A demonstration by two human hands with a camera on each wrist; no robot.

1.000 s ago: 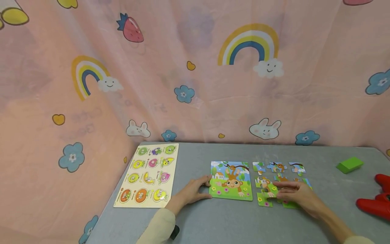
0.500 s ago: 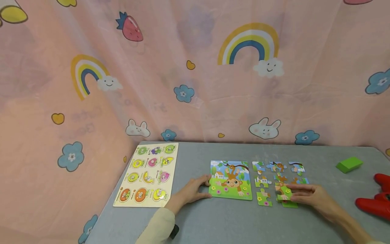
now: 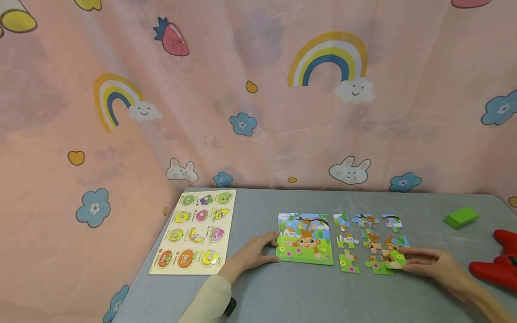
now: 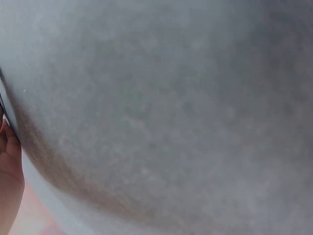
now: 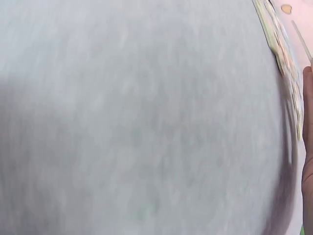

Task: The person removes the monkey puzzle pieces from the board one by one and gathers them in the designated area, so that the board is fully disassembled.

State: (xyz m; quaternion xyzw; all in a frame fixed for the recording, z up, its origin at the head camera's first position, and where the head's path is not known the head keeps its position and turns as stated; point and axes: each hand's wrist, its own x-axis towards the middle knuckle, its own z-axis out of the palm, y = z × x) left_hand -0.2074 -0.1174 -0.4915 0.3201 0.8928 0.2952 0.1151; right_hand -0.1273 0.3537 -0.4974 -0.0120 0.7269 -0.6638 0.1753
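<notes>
A square monkey picture board (image 3: pixel 305 240) lies on the grey table (image 3: pixel 307 296) in the head view. My left hand (image 3: pixel 255 252) rests against its left edge, index finger and thumb spread apart. To the board's right, several loose jigsaw pieces (image 3: pixel 366 220) lie in rough rows. My right hand (image 3: pixel 436 268) pinches a jigsaw piece (image 3: pixel 396 260) with a yellow flower and green grass, held over the lower right of the rows and partly covering pieces beneath. Only slivers of the left hand (image 4: pixel 11 169) and right hand (image 5: pixel 308 132) show at the edges of the wrist views.
A cream fruit-picture board (image 3: pixel 194 233) lies at the left of the table. Toward the right are a green block (image 3: pixel 461 218) and a red object (image 3: pixel 494 269), cut off by the frame. A pink patterned curtain (image 3: pixel 266 148) hangs behind the table.
My right hand has carried the flower piece rightward, from near the left column of pieces to the right side. My left hand stays beside the monkey board.
</notes>
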